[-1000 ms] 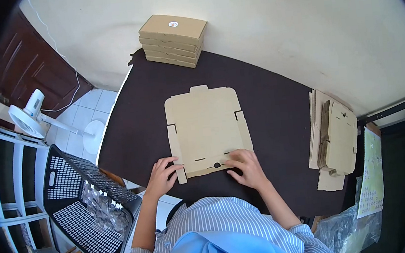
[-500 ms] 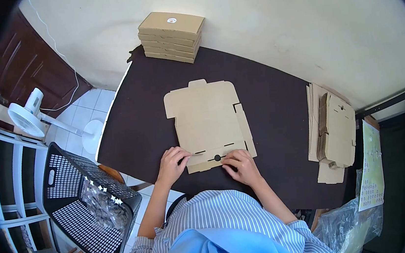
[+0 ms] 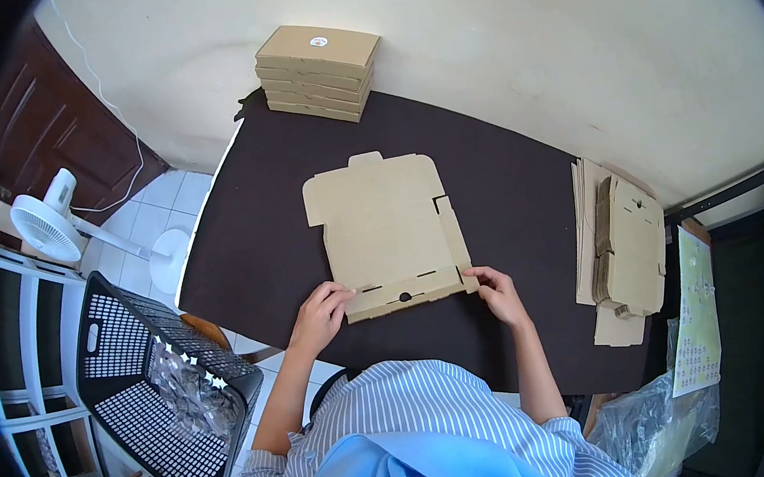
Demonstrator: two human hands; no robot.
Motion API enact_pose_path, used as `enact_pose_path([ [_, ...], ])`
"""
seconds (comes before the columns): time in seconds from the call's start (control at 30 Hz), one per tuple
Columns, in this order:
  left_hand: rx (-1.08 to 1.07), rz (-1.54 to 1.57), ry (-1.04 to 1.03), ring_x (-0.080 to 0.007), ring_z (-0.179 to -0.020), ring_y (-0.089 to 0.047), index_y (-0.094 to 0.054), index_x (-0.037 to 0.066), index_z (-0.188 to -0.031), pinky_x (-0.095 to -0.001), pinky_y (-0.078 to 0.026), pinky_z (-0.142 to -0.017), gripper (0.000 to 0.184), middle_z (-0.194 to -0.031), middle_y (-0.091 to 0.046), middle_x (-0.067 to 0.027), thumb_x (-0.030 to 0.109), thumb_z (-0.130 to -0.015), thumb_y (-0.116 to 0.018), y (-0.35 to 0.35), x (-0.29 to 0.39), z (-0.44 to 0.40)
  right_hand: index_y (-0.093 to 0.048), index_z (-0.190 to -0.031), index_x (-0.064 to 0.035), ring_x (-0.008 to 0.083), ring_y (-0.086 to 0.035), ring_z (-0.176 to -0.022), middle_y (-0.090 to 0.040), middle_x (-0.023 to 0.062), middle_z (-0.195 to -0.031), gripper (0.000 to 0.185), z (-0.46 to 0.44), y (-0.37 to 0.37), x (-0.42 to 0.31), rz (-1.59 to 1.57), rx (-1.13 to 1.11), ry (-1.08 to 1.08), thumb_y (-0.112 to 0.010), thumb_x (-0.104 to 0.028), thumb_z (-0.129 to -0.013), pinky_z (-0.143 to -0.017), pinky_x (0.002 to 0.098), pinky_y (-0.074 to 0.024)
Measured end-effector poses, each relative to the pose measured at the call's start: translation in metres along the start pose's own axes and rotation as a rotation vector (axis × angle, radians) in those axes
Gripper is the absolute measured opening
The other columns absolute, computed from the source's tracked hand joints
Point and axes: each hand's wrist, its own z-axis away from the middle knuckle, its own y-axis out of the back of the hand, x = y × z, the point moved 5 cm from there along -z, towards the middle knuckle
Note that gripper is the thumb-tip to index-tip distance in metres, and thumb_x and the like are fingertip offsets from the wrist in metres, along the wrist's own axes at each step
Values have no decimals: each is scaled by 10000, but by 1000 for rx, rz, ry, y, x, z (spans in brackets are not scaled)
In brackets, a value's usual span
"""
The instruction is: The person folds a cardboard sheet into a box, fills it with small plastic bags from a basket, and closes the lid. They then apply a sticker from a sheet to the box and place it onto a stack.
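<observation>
A brown cardboard box blank [image 3: 387, 229] lies mostly flat on the dark tabletop in front of me. Its near strip, with slots and a round notch, is partly folded up. My left hand [image 3: 319, 318] grips the near left corner between thumb and fingers. At the near right corner, my right hand [image 3: 497, 294] pinches the side flap. The right side panel looks raised, and the far lid panel with its rounded tab lies flat.
Several closed boxes [image 3: 318, 73] are stacked at the table's far edge. Flat cardboard blanks [image 3: 629, 245] are piled on the right. A black plastic basket [image 3: 170, 391] holding clear bags stands at left, near a white fan [image 3: 50, 222]. The wall borders the table's back.
My right hand has moved right, from beside the notch to the near right corner. The near strip and right side panel are folded up more. My left hand stays at its corner.
</observation>
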Motion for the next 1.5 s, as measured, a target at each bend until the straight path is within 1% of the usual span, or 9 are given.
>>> enact_pose_path([
  [0.17,-143,39,-23,-265,-939,-572,-586,47,-1056,-340,-492,-790,355,-1040,-547,-95,-41,-712,-584,4,4,4,-647,-1042,-30,131,-544,-701,-614,59,-815,256,-9,-9,2,-173,17,39,-531,-18,-813,-701,257,-447],
  [0.33,-189,37,-44,-275,-994,-549,-545,48,-1128,-348,-476,-839,460,-1100,-521,-105,1,-677,-619,4,1,7,-666,-1044,-76,175,-546,-744,-552,44,-810,223,-9,-14,-39,361,219,413,-589,-74,-835,-710,283,-453],
  [0.47,-168,41,-72,-276,-1010,-547,-539,41,-1143,-351,-471,-856,492,-1115,-520,-109,44,-668,-668,6,7,7,-684,-1002,-102,214,-562,-783,-546,64,-828,205,-10,-31,-57,548,46,443,-612,-90,-810,-709,327,-473],
  [0.7,-117,16,-57,-274,-1014,-547,-551,45,-1111,-353,-469,-856,470,-1095,-535,-108,104,-682,-732,0,4,8,-660,-817,-53,259,-595,-688,-597,77,-745,76,-18,-34,-62,546,95,477,-647,-114,-773,-643,357,-483],
  [0.93,-52,3,21,-271,-950,-558,-604,20,-964,-350,-471,-822,238,-1020,-556,-90,81,-746,-679,0,4,4,-643,-840,-28,263,-587,-740,-607,74,-763,216,-16,-28,-74,431,-59,476,-689,-210,-732,-669,376,-451],
  [1.13,24,53,127,-260,-820,-545,-589,-4,-984,-343,-457,-734,199,-902,-542,-97,67,-802,-621,-4,-5,-2,-647,-910,-56,243,-555,-800,-607,101,-825,250,-28,-28,-75,661,-76,428,-671,-253,-758,-774,323,-358],
  [1.2,-7,92,205,-254,-790,-536,-578,-10,-1012,-340,-450,-711,212,-883,-535,-102,62,-814,-605,-4,-5,-6,-608,-1025,-60,227,-532,-756,-592,120,-831,324,-36,-28,-68,596,-69,358,-669,-252,-771,-751,335,-390],
  [1.3,19,112,247,-245,-749,-519,-549,-6,-1076,-341,-439,-677,254,-848,-524,-112,44,-829,-577,-2,0,-9,-584,-1016,-49,311,-580,-811,-585,165,-841,306,-39,-31,-61,385,-76,281,-657,-239,-788,-734,392,-454],
  [1.5,65,142,262,-246,-772,-535,-548,55,-1104,-326,-455,-716,261,-1025,-510,-127,26,-844,-540,-3,6,-13,-574,-948,-50,319,-591,-824,-573,132,-951,199,-33,-35,-59,338,-44,365,-620,-208,-837,-716,378,-489],
])
